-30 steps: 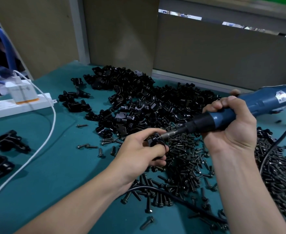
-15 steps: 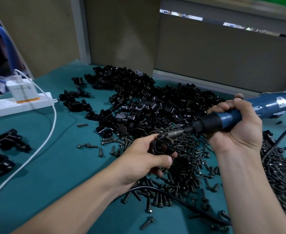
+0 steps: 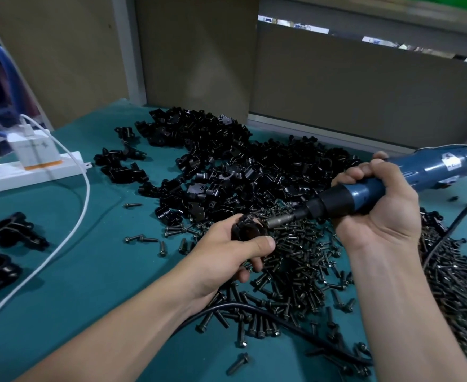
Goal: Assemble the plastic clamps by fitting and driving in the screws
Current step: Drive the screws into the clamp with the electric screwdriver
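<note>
Where two clamps (image 3: 12, 230) lie set aside on the surface (image 3: 103, 271), we list next: left hand (image 3: 227, 252), fingers (image 3: 262, 244) curled round a clamp (image 3: 250, 228) to steady it; right hand (image 3: 378, 213), fingers (image 3: 364, 172) wrapped round the screwdriver (image 3: 392, 186), its bit (image 3: 277, 220) at the clamp.

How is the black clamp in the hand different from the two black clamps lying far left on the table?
The held clamp is gripped in the left hand; the two clamps lie loose on the green mat. The screwdriver tip reaches the held clamp; no tool is near the two clamps. All are black.
</note>
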Available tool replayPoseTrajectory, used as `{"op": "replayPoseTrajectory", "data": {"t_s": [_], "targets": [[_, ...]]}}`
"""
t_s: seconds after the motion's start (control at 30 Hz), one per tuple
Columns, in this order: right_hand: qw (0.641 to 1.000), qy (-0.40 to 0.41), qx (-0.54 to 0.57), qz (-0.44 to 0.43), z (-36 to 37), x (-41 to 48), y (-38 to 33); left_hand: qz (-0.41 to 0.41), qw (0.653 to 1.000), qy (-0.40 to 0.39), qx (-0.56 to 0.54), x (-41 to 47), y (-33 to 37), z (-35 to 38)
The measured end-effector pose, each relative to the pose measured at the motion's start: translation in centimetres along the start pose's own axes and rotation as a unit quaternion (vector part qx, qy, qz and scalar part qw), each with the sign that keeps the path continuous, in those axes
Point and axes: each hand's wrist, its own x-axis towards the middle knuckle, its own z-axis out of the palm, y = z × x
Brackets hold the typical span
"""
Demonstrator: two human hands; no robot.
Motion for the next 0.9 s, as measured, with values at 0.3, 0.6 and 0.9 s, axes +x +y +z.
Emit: {"op": "replayPoseTrajectory", "data": {"t_s": [0.3,0.6,0.9], "targets": [[1.0,0.01,-0.009,0.016,0.1,-0.2,1.2,0.032,0.989,0.079,0.119,-0.1,0.5,-0.4],[0.998,0.043,-0.028,0.02,0.3,-0.4,2.2,0.033,0.953,0.132,0.272,-0.1,0.1,-0.4],[0.999,0.04,-0.028,0.006,0.4,-0.8,2.8,0.028,0.958,0.145,0.247,0.3,-0.1,-0.3]]}}
